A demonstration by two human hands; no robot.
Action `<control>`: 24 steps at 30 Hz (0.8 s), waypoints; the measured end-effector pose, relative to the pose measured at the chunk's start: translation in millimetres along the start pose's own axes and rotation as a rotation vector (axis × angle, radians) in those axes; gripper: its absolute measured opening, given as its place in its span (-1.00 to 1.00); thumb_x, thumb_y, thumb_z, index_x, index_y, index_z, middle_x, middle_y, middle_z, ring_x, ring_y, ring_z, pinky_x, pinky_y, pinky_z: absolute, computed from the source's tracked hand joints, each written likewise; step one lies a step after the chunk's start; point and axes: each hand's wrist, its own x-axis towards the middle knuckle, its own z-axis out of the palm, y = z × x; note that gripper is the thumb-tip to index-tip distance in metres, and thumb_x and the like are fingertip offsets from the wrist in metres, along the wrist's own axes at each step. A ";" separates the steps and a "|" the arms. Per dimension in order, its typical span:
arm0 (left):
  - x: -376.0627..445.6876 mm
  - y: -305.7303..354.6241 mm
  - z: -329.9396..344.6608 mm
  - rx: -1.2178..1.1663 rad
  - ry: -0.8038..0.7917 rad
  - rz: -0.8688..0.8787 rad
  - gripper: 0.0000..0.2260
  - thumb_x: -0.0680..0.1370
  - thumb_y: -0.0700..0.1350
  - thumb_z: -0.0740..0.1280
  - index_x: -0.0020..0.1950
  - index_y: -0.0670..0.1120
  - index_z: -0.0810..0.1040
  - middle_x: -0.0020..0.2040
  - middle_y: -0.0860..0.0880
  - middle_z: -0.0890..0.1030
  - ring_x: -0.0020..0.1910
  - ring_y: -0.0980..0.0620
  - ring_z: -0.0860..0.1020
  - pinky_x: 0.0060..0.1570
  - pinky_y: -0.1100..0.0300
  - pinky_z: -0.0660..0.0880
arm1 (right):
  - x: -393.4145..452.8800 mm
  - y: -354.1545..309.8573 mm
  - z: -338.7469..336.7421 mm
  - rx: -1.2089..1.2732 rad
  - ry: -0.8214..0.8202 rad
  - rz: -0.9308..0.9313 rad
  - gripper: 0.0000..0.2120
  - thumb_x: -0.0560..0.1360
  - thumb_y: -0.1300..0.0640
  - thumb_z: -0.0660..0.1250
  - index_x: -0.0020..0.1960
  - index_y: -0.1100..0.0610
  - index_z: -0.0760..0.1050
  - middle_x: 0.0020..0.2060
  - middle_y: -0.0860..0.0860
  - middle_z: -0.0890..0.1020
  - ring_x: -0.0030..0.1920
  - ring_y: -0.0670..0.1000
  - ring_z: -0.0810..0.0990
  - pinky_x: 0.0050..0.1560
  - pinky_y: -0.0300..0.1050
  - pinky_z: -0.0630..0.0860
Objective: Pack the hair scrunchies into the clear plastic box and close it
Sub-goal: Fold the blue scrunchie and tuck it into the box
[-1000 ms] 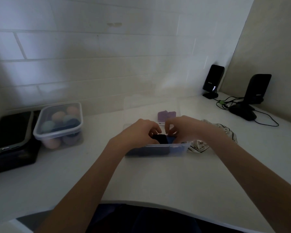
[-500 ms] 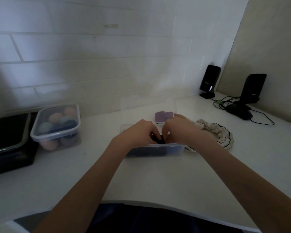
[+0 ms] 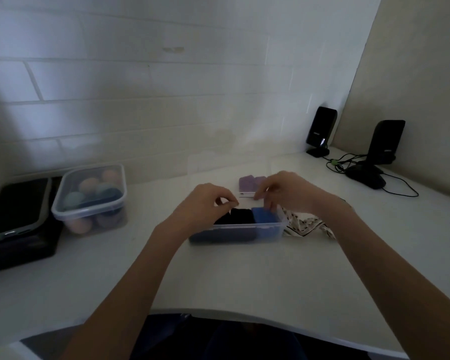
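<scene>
The clear plastic box [image 3: 238, 231] stands open in the middle of the white counter. A black scrunchie [image 3: 240, 216] and a blue scrunchie [image 3: 264, 218] sit side by side inside it. My left hand [image 3: 208, 203] hovers over the box's left part with fingers curled, its fingertips just at the black scrunchie's edge. My right hand [image 3: 286, 193] is over the right end, fingers spread and pointing down at the blue scrunchie. A white patterned scrunchie [image 3: 305, 226] lies on the counter right of the box, partly under my right forearm. The box's clear lid [image 3: 218, 165] stands up behind, barely visible.
A small purple item [image 3: 248, 183] lies behind the box. At the left stand a closed tub of coloured balls [image 3: 90, 198] and a black device [image 3: 16, 219]. Two black speakers [image 3: 321, 131] with cables [image 3: 398, 185] occupy the back right corner. The counter's edge curves just in front of me.
Both hands were pressed together on the black scrunchie in the box; now they have lifted and parted, and the black and blue scrunchies show between them.
</scene>
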 end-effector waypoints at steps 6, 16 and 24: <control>-14.5 -25.6 -10.0 -0.234 0.501 -0.004 -0.91 0.50 -0.17 0.34 -0.11 0.00 0.62 -0.21 0.21 0.59 -0.32 0.22 0.45 -0.29 0.49 0.33 | 26.4 49.6 -14.6 0.287 0.546 -0.022 -0.62 0.59 0.22 0.13 0.39 0.04 0.30 -0.13 0.10 0.58 -0.30 -0.05 0.52 -0.37 -0.28 0.48; -18.3 -34.7 3.5 -0.467 0.568 -0.109 -0.91 0.48 -0.25 0.33 -0.11 -0.07 0.56 -0.29 0.09 0.53 -0.39 0.18 0.42 -0.38 0.42 0.35 | 86.9 87.0 21.0 -0.087 0.009 -0.028 -0.63 0.55 0.22 0.21 0.35 0.09 0.42 0.31 0.10 0.51 0.22 0.10 0.49 0.16 -0.15 0.35; -21.1 -31.0 5.6 -0.376 0.508 -0.076 -0.92 0.48 -0.21 0.34 -0.15 -0.05 0.56 -0.30 0.10 0.54 -0.38 0.17 0.43 -0.42 0.43 0.33 | 87.7 82.0 25.6 0.052 0.335 0.044 -0.90 0.49 0.19 0.29 -0.05 0.21 0.51 -0.14 0.07 0.60 -0.13 0.07 0.53 -0.15 -0.13 0.46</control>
